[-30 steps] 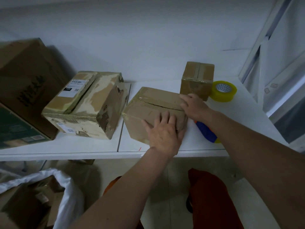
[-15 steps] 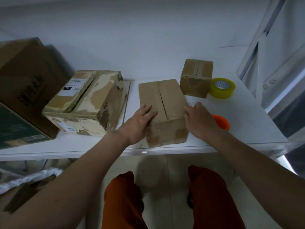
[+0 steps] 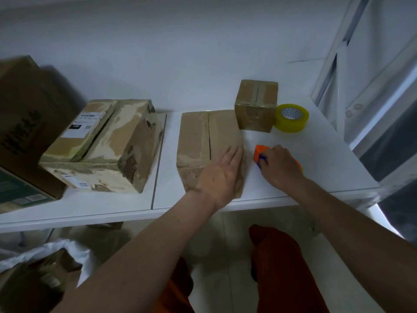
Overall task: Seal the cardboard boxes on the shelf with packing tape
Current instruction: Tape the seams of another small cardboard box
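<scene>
White shelf (image 3: 316, 154): scuffed, torn carton (image 3: 101, 143) at left, label reading "15H", rest illegible; plain box (image 3: 203, 136) mid-shelf, seam untaped. Left hand (image 3: 222, 175) flat, fingers straight, on box's near right corner. Right hand (image 3: 281, 166) curled around orange dispenser (image 3: 259, 153), mostly hidden; yellow tape (image 3: 292, 118) behind.

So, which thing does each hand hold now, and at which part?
The right hand grips the orange tape dispenser around its blue handle. The left hand holds nothing; it rests flat on the middle box.
</scene>
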